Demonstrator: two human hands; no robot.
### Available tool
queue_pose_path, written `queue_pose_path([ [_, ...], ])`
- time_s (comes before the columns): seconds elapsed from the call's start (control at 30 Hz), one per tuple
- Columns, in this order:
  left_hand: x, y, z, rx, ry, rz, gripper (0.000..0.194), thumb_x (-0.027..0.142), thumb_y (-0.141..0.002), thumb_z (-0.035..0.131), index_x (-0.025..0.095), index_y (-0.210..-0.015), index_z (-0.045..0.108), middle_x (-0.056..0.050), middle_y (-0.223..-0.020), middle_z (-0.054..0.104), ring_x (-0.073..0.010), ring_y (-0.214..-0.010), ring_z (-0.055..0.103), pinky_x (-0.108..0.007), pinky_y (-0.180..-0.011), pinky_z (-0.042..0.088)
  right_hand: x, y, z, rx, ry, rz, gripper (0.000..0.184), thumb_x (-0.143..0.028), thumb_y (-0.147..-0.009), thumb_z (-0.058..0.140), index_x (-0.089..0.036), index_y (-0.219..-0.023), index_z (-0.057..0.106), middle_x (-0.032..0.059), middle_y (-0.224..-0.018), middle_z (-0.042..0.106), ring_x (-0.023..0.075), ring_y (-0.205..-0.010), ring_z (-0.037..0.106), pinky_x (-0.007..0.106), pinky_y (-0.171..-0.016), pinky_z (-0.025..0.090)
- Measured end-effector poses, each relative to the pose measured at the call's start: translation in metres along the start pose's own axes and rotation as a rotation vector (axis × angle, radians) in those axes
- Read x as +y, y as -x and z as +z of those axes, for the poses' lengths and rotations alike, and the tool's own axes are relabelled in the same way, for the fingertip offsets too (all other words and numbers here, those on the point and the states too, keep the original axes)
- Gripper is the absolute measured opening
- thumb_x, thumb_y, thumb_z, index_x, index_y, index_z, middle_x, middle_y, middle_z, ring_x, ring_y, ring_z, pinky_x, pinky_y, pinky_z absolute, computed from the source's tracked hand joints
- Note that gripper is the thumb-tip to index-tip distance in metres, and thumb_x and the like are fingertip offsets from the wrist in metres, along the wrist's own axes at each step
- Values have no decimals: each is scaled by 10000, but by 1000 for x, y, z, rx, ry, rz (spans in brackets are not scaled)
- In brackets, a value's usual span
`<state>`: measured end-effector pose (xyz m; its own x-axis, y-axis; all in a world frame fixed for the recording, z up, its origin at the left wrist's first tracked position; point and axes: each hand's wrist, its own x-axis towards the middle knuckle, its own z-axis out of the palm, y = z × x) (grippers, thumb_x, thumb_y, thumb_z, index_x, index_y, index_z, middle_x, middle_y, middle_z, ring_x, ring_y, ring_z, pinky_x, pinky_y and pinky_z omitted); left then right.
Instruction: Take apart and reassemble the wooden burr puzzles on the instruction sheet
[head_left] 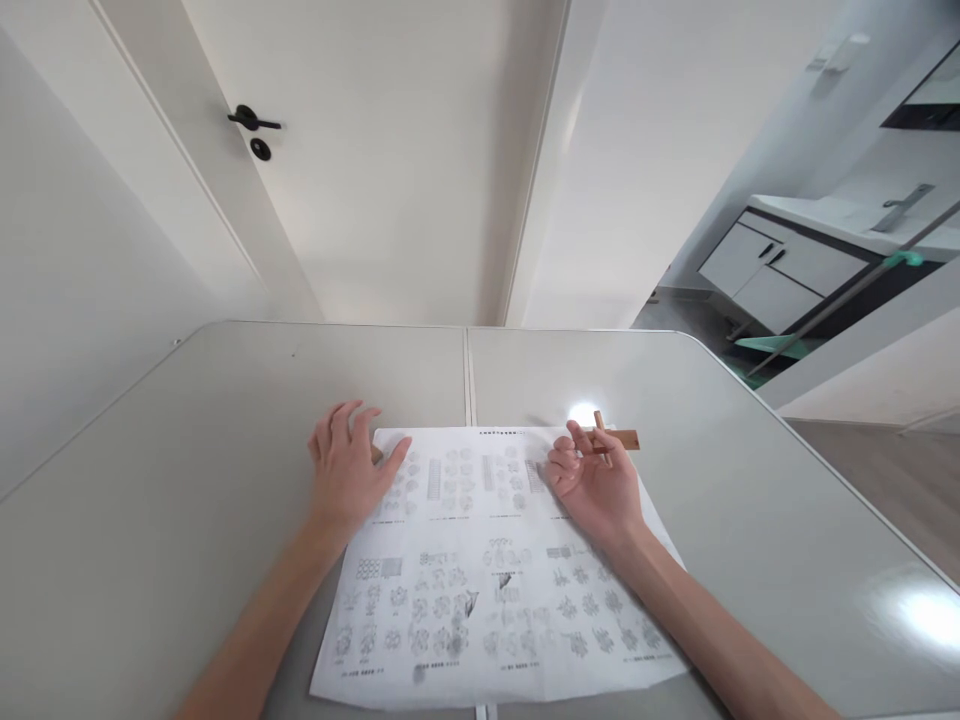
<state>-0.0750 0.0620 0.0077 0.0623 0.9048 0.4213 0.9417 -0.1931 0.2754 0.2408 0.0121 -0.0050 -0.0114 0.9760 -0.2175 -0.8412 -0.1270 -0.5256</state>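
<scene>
The right hand (pixel 598 485) is turned with its palm facing up, the fingers curled in toward the palm, and the thumb and forefinger closed on crossed wooden pieces (pixel 624 439): a flat brown bar pointing out to the right, and a narrower stick standing across it with its end showing above the fingertips. These pieces sit right at the fingertips, over the upper right corner of a printed paper sheet (pixel 480 545), with the bar reaching past the sheet's edge. The left hand (pixel 351 478) is held back upward at the sheet's upper left corner, its fingers spread and arched, the thumb set well apart from them and lying over the paper. A small brown piece (pixel 376 454) shows in the gap between thumb and forefinger; most of it is hidden by the hand, so I cannot tell whether it is pinched or simply lies under the palm. The two hands are well apart, with the upper part of the sheet between them. The sheet lies on a pale grey table (pixel 750 520), covered in rows of faint drawings and short lines of print, and the right forearm crosses its right edge.
</scene>
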Motion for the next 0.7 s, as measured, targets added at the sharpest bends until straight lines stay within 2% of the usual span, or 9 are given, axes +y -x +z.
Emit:
queue_pose_path([
  [0.13, -11, -3, 4, -33, -25, -47, 505, 533, -923, 558, 192, -1295, 559, -198, -1486, 484, -401, -1448, 345, -603, -1178, 266, -4, -2, -2, 11, -38, -32, 202, -355, -834, 761, -275, -995, 670, -54, -714, 595, 104, -554, 506, 262, -524, 504],
  [0.27, -18, -5, 5, -71, -28, -94, 519, 510, -914, 536, 166, -1302, 559, -199, -1435, 550, -410, -1408, 408, -587, -1154, 324, -3, -3, -5, 29, -76, -37, 155, -345, -837, 741, -247, -933, 669, -37, -719, 602, 112, -554, 508, 273, -502, 486],
  [0.43, -19, -5, 2, -137, 8, -149, 533, 522, -916, 515, 159, -1303, 559, -176, -1244, 663, -394, -1248, 563, -566, -1105, 399, 0, -1, -4, 2, -78, -1, 153, -332, -844, 733, -221, -912, 652, -41, -712, 562, 95, -566, 503, 234, -504, 482],
  [0.57, -14, -7, 1, -186, 101, -186, 520, 541, -916, 535, 170, -1277, 575, -148, -1159, 696, -371, -1223, 596, -560, -1118, 402, 1, 0, -1, 2, -124, 34, 113, -297, -861, 707, -213, -902, 644, -40, -716, 542, 87, -566, 489, 218, -506, 488],
  [0.7, 2, -5, -5, -226, 289, -192, 495, 535, -949, 510, 164, -1257, 620, -62, -788, 669, -342, -1289, 575, -504, -1117, 414, 1, 0, 2, 1, -133, 48, 99, -252, -847, 709, -209, -885, 628, -41, -710, 524, 83, -561, 476, 205, -500, 484],
])
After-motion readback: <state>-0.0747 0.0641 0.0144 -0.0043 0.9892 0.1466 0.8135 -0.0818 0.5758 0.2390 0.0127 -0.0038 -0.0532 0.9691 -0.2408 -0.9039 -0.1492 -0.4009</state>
